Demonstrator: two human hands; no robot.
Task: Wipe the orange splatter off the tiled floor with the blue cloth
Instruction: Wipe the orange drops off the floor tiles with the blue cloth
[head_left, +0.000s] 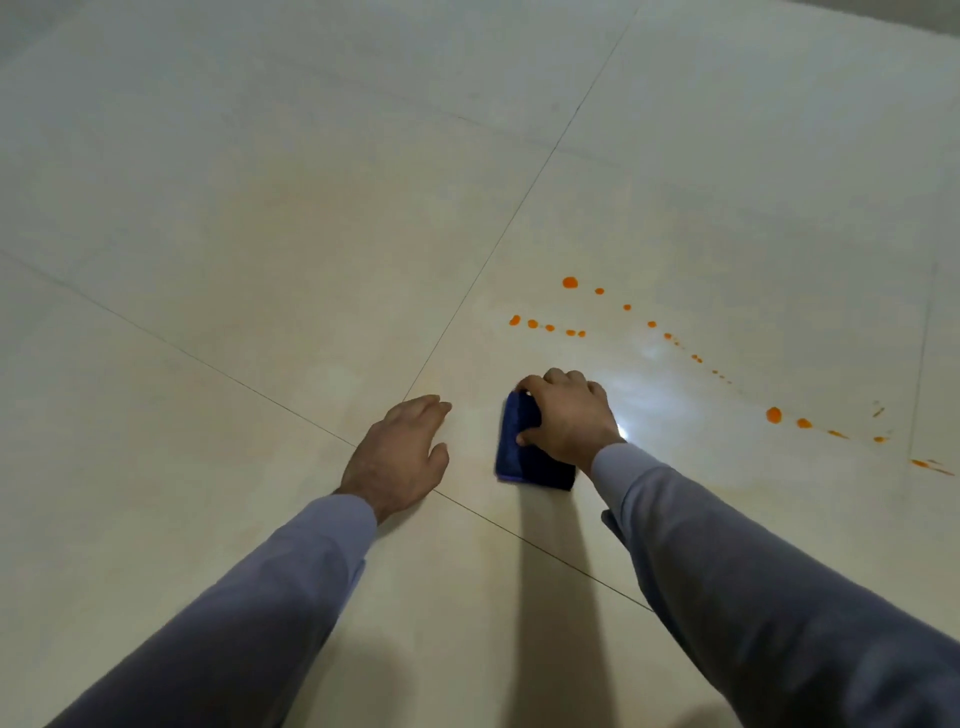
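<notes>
Your cloth (524, 447) lies folded on the floor (260, 234), close in front of you, just right of a tile joint. Your right hand (569, 415) holds it, fingers curled over its far edge and thumb hooked at its left side: a grip closed on the cloth. The splatter (570, 282) dots the tile beyond and to the right, apart from the cloth. Your left hand (400, 457) rests flat on the floor just left, fingers relaxed and straight.

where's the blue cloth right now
In the head view, the blue cloth lies folded on the tiled floor just right of centre, under the right hand, short of the orange splatter.
</notes>
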